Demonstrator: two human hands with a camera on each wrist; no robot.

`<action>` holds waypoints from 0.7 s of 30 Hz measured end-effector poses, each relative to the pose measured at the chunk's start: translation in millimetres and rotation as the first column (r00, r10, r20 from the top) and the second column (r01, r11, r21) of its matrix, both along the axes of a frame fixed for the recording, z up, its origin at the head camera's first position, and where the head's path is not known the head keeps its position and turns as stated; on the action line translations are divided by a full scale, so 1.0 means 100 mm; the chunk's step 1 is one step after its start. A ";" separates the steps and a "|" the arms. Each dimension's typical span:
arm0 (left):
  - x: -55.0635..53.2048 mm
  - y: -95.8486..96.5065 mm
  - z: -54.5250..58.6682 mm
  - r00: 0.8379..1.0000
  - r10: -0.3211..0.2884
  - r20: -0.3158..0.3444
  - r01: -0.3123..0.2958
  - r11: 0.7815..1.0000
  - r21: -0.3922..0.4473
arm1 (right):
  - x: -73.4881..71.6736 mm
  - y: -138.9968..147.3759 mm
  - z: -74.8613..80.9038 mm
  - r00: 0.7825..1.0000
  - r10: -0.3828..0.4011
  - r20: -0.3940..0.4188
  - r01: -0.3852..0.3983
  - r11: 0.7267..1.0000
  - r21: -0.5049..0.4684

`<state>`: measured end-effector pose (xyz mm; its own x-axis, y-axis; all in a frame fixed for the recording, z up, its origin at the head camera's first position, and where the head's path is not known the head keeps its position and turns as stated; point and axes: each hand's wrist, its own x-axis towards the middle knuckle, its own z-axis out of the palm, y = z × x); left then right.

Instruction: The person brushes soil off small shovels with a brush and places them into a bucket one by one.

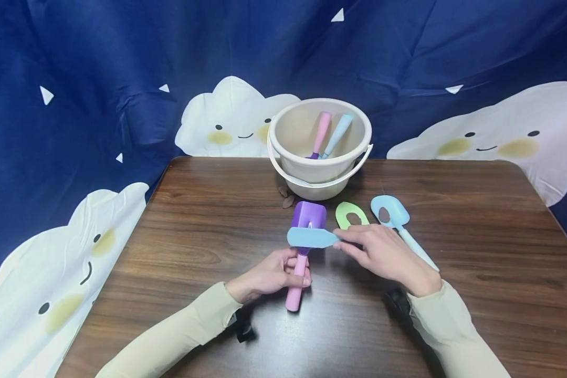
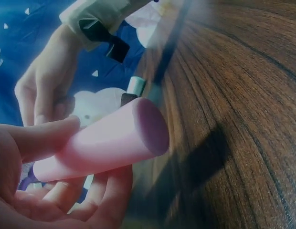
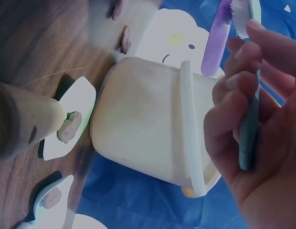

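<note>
My left hand (image 1: 266,274) grips the pink handle (image 2: 105,143) of a toy shovel (image 1: 310,211) with a purple blade, held above the table. In my right hand (image 1: 387,253) is a light blue brush (image 1: 312,238), its handle (image 3: 250,143) between thumb and fingers. White bristles (image 3: 239,18) show in the right wrist view, facing the purple blade (image 3: 217,43). From the head view the brush head lies across the blade; whether they touch I cannot tell. A green toy spade (image 1: 344,211) lies partly hidden beside my right hand, bearing a brown lump (image 3: 69,127).
A cream bucket (image 1: 312,169) stands at the table's back edge, with a pink handle (image 1: 322,131) and a light blue handle (image 1: 337,135) sticking up inside. Right of the green spade lies a blue scoop (image 1: 397,211) with a brown lump. Brown pieces (image 1: 288,201) lie before the bucket.
</note>
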<state>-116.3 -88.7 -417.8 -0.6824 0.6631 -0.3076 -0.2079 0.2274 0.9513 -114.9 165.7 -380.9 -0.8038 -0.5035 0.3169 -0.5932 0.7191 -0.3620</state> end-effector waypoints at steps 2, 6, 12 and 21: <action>0.00 -0.01 -0.01 1.000 0.000 -0.001 0.000 1.000 0.001 | -0.01 0.01 0.00 0.999 -0.025 0.033 0.025 1.000 -0.001; 0.02 -0.01 -0.02 1.000 -0.011 -0.017 0.011 1.000 -0.009 | -0.05 0.03 0.02 0.994 -0.096 0.048 0.096 0.995 -0.005; 0.07 0.00 -0.03 0.999 -0.050 -0.004 0.050 0.999 0.005 | -0.09 0.08 0.02 0.971 -0.239 0.019 0.240 0.971 -0.018; 0.03 0.00 0.00 0.999 0.008 0.049 -0.009 1.000 0.020 | -0.09 0.05 -0.05 0.969 -0.243 0.038 0.245 0.959 -0.141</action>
<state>-113.5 -88.5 -417.4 -0.6724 0.6640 -0.3270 -0.2560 0.2059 0.9445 -123.6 170.3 -386.0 -0.9035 -0.2415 0.3541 -0.3977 0.7805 -0.4824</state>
